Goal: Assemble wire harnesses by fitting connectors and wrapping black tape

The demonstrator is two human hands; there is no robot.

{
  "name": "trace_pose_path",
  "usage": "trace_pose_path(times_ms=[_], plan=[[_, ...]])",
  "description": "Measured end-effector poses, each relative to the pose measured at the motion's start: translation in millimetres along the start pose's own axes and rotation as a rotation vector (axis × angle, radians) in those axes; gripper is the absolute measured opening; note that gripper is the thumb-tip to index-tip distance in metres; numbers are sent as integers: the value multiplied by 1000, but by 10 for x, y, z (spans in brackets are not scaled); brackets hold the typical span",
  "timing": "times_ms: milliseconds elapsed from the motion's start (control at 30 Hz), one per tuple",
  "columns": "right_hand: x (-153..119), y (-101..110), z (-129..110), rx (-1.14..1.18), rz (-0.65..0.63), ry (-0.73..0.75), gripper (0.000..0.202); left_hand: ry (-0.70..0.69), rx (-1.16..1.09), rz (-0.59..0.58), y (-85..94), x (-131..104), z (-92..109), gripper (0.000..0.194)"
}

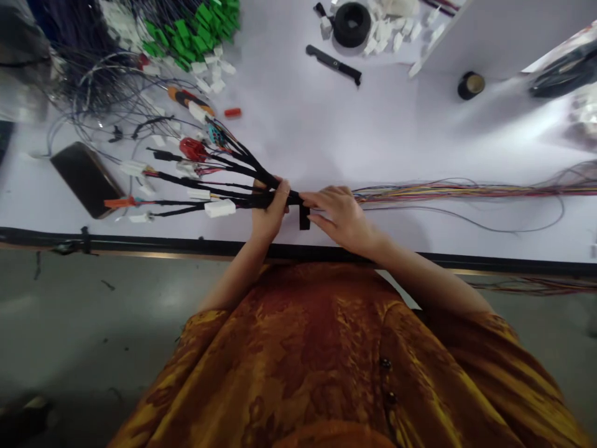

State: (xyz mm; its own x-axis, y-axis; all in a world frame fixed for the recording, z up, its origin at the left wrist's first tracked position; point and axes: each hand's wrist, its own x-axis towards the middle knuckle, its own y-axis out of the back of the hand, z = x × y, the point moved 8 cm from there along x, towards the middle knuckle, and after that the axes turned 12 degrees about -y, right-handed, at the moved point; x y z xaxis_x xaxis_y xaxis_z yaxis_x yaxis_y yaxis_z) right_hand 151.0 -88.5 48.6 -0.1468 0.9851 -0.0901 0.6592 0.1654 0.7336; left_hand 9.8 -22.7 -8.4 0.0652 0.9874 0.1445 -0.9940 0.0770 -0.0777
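Note:
A wire harness point(252, 168) lies across the table in front of me, its taped black branches fanned out to the left. They end in connectors, among them a red connector point(193, 149), a white connector point(220, 208) and an orange connector point(120, 203). My left hand point(270, 214) is closed around the harness where the branches meet. Just to its right, my right hand point(342, 214) has its fingers on the bundle, thumb bent below. Between the hands a short strip of black tape point(305, 218) hangs down. Bare coloured wires point(420, 191) run off to the right from under my right hand.
A phone point(87, 179) lies at the left near loose wires. Green connectors point(200, 34) are heaped at the back left. Farther back lie a dark-handled knife point(333, 64) and a black tape roll point(351, 25). A black rail point(224, 246) edges the table's front.

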Motion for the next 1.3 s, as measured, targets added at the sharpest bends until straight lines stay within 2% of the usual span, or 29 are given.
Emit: trace_pose_path(times_ms=[67,200,267,333,433,500,567,600,667,733,800,967,1067,1167,1300], plan=[[78,41,135,53,19,-31,25,-22,12,5,-4,-24,62,33],[224,-130,308,61,56,-194,54,-43,-4,27,-41,-73,141,36],[276,-268,374,58,36,-309,65,-21,-25,55,-47,-92,111,38],[320,-321,450,76,42,-402,72,19,-55,89,-42,-105,45,37],[416,-312,555,257,-22,-416,83,75,-93,105,-60,-113,-39,35],[489,-340,612,474,-181,-387,77,96,-105,110,-75,-112,-49,35],[541,-382,649,680,-365,-378,52,106,-117,113,-84,-106,-28,37],[561,-389,670,764,-427,-390,40,110,-121,110,-84,-100,-15,36],[588,-357,729,889,-456,-446,32,119,-117,110,-63,-80,0,34],[575,-259,770,945,-376,-492,35,120,-107,120,-18,-49,-2,32],[484,-128,716,887,-273,-457,37,115,-101,122,18,-10,-16,31],[19,107,271,367,46,-108,44,95,-91,147,48,58,-52,29],[-158,74,144,206,153,21,27,73,-108,136,8,54,-38,29],[-119,-8,230,138,137,-42,24,56,-93,142,2,14,23,29],[63,-204,433,159,64,-310,47,56,-105,103,-2,-30,131,29]])
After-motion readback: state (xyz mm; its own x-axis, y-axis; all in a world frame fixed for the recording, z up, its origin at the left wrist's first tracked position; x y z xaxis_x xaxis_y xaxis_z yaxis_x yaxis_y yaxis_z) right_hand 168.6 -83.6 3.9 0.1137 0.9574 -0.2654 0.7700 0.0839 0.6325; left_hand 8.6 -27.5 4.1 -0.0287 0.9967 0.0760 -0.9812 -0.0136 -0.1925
